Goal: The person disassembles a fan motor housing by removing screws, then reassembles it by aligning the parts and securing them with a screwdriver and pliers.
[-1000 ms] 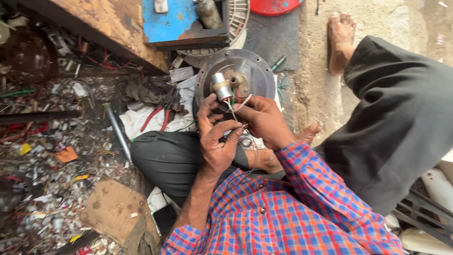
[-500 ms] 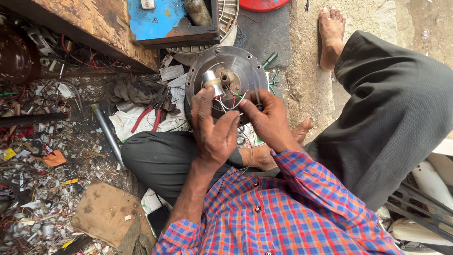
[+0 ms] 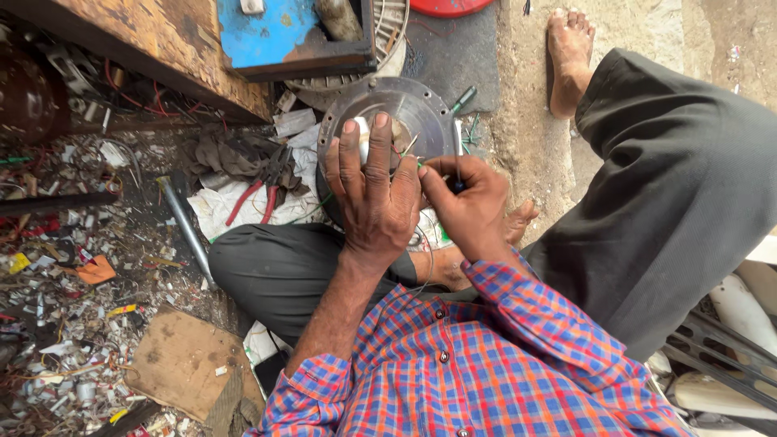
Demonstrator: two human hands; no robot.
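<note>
A round grey metal motor housing lies on the ground in front of my crossed legs. My left hand lies flat over its centre, fingers stretched out, covering the shiny shaft part. My right hand is just to the right, fingers pinched on thin wires and a small dark tool at the housing's edge. Green and pale wire ends stick out between the two hands.
Red-handled pliers lie on white rags to the left. A metal rod lies beside them. Scrap bits and cardboard litter the left. A wooden bench and blue box stand behind. A green screwdriver lies nearby.
My left hand has slid up from beside the shaft and now covers the housing's centre. My right hand has shifted right and pinches the wires. The view moved in closer.
</note>
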